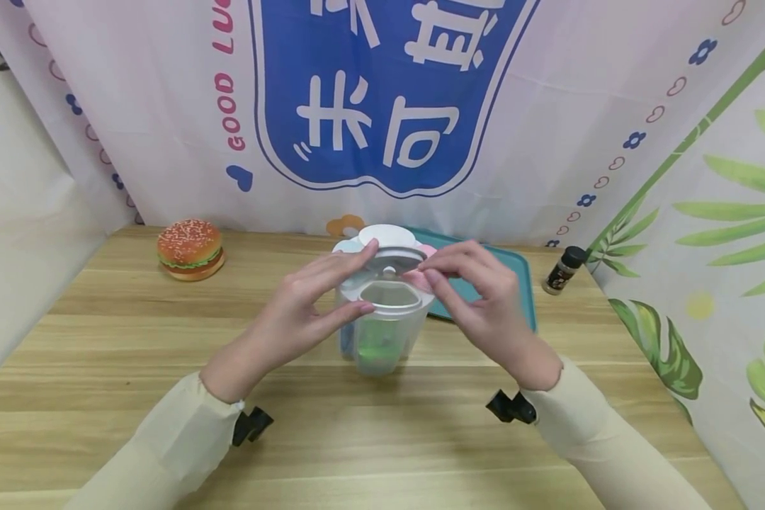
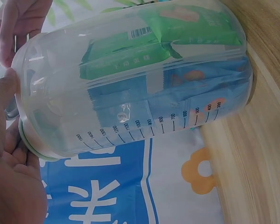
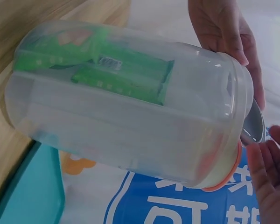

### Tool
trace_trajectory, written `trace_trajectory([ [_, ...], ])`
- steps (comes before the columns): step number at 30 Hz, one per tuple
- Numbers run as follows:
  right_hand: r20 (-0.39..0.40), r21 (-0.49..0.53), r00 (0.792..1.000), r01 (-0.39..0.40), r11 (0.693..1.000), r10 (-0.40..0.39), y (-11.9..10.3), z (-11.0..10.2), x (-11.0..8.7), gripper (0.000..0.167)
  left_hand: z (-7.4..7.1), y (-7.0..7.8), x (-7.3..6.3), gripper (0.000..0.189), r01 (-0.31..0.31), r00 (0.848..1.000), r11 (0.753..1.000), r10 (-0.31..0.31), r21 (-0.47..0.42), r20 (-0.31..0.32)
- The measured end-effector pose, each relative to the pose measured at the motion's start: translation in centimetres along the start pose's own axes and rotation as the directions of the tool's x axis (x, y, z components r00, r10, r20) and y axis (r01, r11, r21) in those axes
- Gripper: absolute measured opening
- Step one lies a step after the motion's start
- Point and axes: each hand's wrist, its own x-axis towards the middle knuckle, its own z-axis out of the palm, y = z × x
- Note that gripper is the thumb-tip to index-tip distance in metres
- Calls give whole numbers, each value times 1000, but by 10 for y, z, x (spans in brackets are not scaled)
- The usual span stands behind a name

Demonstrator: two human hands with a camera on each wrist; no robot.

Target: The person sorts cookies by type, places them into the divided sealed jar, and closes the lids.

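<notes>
An upright clear storage canister (image 1: 382, 340) with flap lids stands mid-table. Green snack packets (image 3: 126, 74) and blue ones (image 2: 130, 102) lie in its compartments. The front opening is uncovered, its grey flap (image 1: 382, 265) tipped up. My left hand (image 1: 299, 301) rests on the lid with its fingers spread, forefinger by the raised flap and thumb on the front rim. My right hand (image 1: 478, 290) pinches near the flap's right edge between thumb and forefinger. White, blue and pink flaps surround it, partly hidden by my hands.
A toy hamburger (image 1: 191, 249) sits at the back left. Behind the canister on the right lies a teal tray (image 1: 513, 273). A black-capped seasoning bottle (image 1: 564, 270) stands at the back right. A printed curtain (image 1: 185, 142) hangs behind the wooden table (image 1: 134, 340).
</notes>
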Motion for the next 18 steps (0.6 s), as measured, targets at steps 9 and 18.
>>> trace_trajectory([
  [9, 99, 184, 945, -325, 928, 312, 6, -2, 12, 21, 1, -1, -1, 76, -17, 1000, 1000, 17, 2, -4],
  [18, 169, 173, 900, -428, 887, 401, 9, -5, 19, 16, -2, 2, 3, 75, 17, 1000, 1000, -18, 3, 17],
])
